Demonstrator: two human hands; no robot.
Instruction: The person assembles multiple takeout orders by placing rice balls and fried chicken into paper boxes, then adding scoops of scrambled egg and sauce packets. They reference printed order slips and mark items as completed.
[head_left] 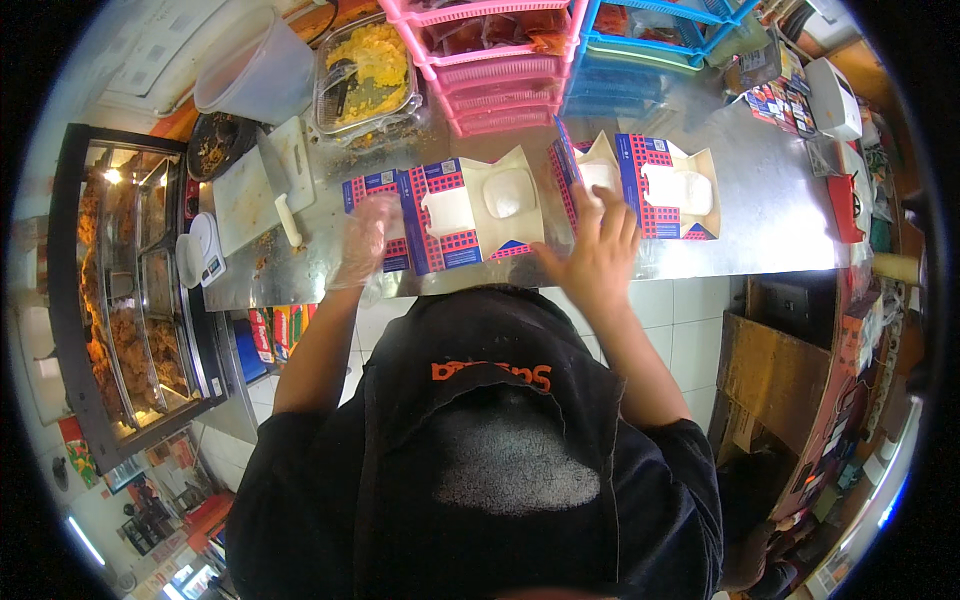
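Head view. Two open cardboard meal boxes on a steel surface, each printed in red-and-blue check outside and plain cream inside, each holding moulded white rice portions.

Left box: lid folded flat, one squarish rice block and one rounded mound in its tray. It lies just right of the left hand, which wears a thin clear plastic glove, fingers spread and resting flat on the box's outer flap; grip apart, clamped on nothing.

Right box: two white portions side by side. The right hand, bare, lies open with fingers splayed on the surface at the near left corner of this box, between the two boxes; grip apart.

Behind: white cutting board with knife, clear tub of yellow food, pink slatted plastic baskets, blue basket. Far left: glass display case of fried pieces.
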